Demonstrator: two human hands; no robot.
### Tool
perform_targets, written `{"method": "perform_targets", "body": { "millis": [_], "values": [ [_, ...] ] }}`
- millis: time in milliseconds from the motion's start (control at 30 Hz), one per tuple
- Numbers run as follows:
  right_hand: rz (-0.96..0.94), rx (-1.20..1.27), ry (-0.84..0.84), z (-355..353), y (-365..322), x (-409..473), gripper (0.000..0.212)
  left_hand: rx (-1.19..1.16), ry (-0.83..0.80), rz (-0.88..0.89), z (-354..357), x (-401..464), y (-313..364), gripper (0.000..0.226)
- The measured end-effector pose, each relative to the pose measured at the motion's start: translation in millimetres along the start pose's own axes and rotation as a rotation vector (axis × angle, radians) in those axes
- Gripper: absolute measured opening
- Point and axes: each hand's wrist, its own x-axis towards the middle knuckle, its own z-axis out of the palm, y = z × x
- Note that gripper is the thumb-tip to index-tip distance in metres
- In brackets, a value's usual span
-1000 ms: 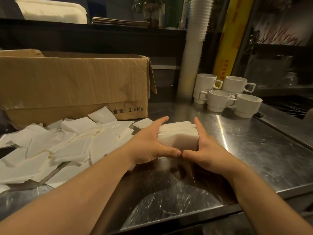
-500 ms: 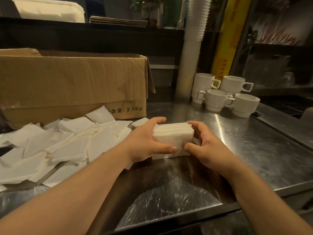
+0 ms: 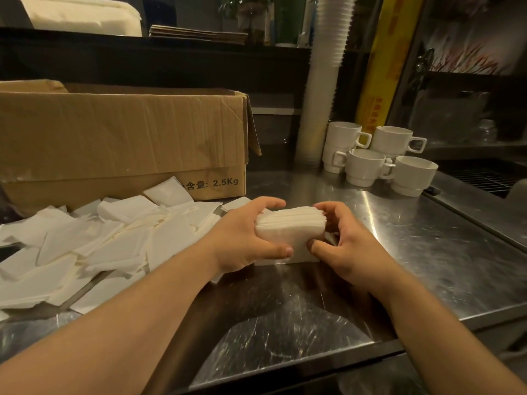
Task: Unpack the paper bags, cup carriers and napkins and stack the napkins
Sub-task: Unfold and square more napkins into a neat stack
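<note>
On the scratched stainless-steel surface (image 3: 427,252), just in front of the person, a squared-up white stack of folded paper napkins (image 3: 291,233) is held between both hands. The left hand (image 3: 242,240) cups the stack's left end, its fingers (image 3: 268,202) curled over the far top edge and the thumb pressed to the near face. The right hand (image 3: 346,246) mirrors it on the right end, fingers curled round the far corner and thumb on the near lower edge. Both hands grip the stack; neither is free.

The stack's long axis runs left to right, across the person, so each hand closes on a short end and the two hands are about equally near. Its lower edge looks to be touching or just above the surface; which of the two cannot be told. By my reading this is the step of truing up the edges before the stack is set down.

To the left, touching the left forearm's side of the workspace, lies a loose heap of white napkins (image 3: 94,246) not yet stacked, spread before an open brown cardboard box (image 3: 122,138). The next napkins would come from that side, nearer the left hand. White ceramic mugs (image 3: 379,158) stand well apart, behind and to the right.
</note>
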Motion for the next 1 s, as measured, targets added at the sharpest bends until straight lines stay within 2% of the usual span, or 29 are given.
{"method": "perform_targets", "body": {
  "millis": [133,200,267,300,400,433,533,600,700,867,933,1000],
  "values": [
    [0.023,-0.006,-0.013,-0.8,0.4,0.8,0.088,-0.007,0.092,0.029,-1.8,-1.1,1.5,0.057],
    [0.040,-0.026,-0.092,-0.3,0.1,0.8,0.104,-0.011,0.038,0.006,-3.2,-1.0,1.7,0.065],
    [0.029,-0.073,-0.130,0.8,-1.4,0.3,0.106,-0.016,-0.048,-0.020,-2.5,-1.5,2.6,0.081],
    [0.012,-0.082,-0.121,1.3,-2.8,0.0,0.098,-0.039,-0.065,-0.017,-1.5,-2.0,3.6,0.088],
    [-0.026,-0.027,-0.031,0.6,-3.2,0.6,0.045,-0.070,-0.034,-0.013,-1.1,-1.7,8.3,0.101],
    [-0.024,-0.002,-0.007,0.2,-3.0,0.1,0.035,-0.051,-0.024,-0.025,-2.1,-0.8,8.6,0.102],
    [0.001,0.088,0.032,-1.5,-6.9,-2.8,0.026,-0.025,-0.039,-0.087,-4.2,1.8,4.1,0.103],
    [0.020,0.091,0.017,-1.6,-7.8,-3.3,0.028,-0.009,-0.068,-0.099,-4.6,2.5,1.3,0.089],
    [0.022,0.002,-0.037,-1.3,-6.6,-1.4,0.040,0.010,-0.066,-0.077,-3.5,3.1,-0.1,0.067],
    [0.082,-0.111,-0.039,-0.8,0.5,5.4,0.089,0.013,-0.065,-0.104,-1.8,4.4,-1.2,0.074],
    [0.082,-0.153,-0.094,-1.6,0.8,5.8,0.100,0.028,-0.078,-0.099,0.4,3.7,-1.0,0.075],
    [0.046,-0.138,-0.118,-2.0,-3.5,3.3,0.101,0.016,-0.072,-0.082,1.1,3.4,-1.0,0.073]
  ]
}}
